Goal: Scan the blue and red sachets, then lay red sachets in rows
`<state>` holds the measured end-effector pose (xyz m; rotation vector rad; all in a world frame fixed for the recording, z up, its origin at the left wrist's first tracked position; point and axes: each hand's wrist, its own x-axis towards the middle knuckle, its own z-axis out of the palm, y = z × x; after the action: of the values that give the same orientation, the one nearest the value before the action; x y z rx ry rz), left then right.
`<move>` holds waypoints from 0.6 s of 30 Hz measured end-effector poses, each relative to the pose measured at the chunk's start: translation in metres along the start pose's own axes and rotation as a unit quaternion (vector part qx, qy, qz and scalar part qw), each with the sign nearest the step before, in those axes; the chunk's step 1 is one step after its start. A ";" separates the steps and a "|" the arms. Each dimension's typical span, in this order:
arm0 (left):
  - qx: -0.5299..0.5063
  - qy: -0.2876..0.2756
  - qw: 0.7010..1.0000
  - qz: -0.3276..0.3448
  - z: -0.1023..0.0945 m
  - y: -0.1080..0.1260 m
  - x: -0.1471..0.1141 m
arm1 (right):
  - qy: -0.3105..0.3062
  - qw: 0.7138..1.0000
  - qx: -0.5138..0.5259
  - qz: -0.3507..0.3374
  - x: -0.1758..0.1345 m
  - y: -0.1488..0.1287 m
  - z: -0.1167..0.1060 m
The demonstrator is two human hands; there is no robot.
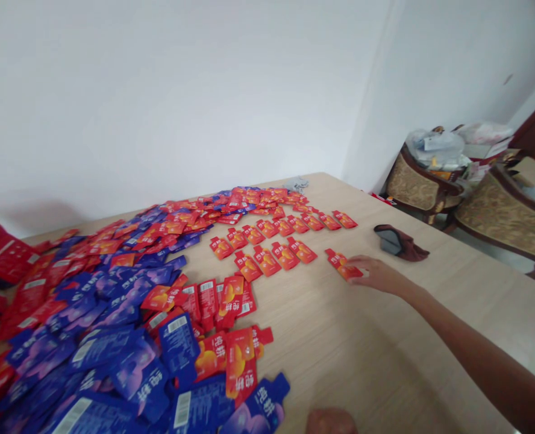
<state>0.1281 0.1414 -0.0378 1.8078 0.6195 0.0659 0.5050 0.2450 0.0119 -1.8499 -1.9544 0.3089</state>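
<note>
My right hand (367, 272) pinches the lower end of a red packet (338, 261) with an orange fruit print, low over the light wooden table or touching it. Left of this packet is a short row of matching red packets (285, 255), laid side by side. Behind it runs a longer row of red packets (283, 226). At the bottom edge only a small rounded part of my left hand (331, 422) shows; its fingers are hidden. Nearest to it lies a purple-blue packet (259, 404) at the edge of a big mixed heap of blue packets (87, 355) and red ones.
A dark maroon and grey cloth item (400, 242) lies right of the rows. Grey crumpled stuff (297, 184) sits at the table's far edge. Red boxes (6, 256) stand at the left. Beyond the table are patterned chairs (419, 184) piled with bags. A white wall rises behind.
</note>
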 end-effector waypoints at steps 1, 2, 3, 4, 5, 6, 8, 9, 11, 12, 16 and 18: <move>0.000 0.003 1.000 0.001 0.000 0.001 -0.001 | -0.002 1.000 -0.002 -0.012 -0.002 -0.002 0.008; -0.001 0.006 1.000 0.002 -0.001 0.002 -0.002 | 0.003 1.000 -0.006 -0.022 -0.003 -0.003 0.016; -0.001 0.009 1.000 0.004 -0.001 0.003 -0.002 | 0.014 0.999 -0.009 -0.028 -0.003 -0.003 0.023; -0.001 0.012 1.000 0.005 -0.001 0.004 -0.003 | 0.029 0.999 -0.011 -0.031 -0.001 -0.001 0.030; -0.002 0.012 1.000 0.006 -0.001 0.005 -0.005 | 0.044 0.998 -0.012 -0.033 0.002 0.001 0.035; -0.002 0.013 1.000 0.007 -0.002 0.005 -0.006 | 0.057 0.998 -0.012 -0.034 0.006 0.003 0.039; -0.002 0.009 1.000 0.008 -0.003 0.006 -0.007 | 0.081 0.996 -0.012 -0.037 0.017 0.005 0.046; -0.002 0.007 1.000 0.009 -0.005 0.006 -0.007 | 0.093 0.995 -0.013 -0.038 0.022 0.006 0.049; -0.002 0.001 1.000 0.009 -0.006 0.006 -0.006 | 0.114 0.993 -0.013 -0.041 0.033 0.004 0.054; -0.003 -0.002 1.000 0.008 -0.007 0.006 -0.005 | 0.122 0.992 -0.013 -0.041 0.038 0.003 0.057; -0.005 -0.016 1.000 0.003 -0.006 0.007 0.001 | 0.155 0.987 -0.015 -0.035 0.050 -0.002 0.069; -0.008 -0.019 1.000 0.000 -0.005 0.008 0.002 | 0.169 0.985 -0.017 -0.029 0.052 -0.004 0.073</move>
<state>0.1310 0.1450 -0.0299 1.7889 0.5897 0.0370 0.4677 0.3059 -0.0434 -1.7292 -1.7834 -0.0557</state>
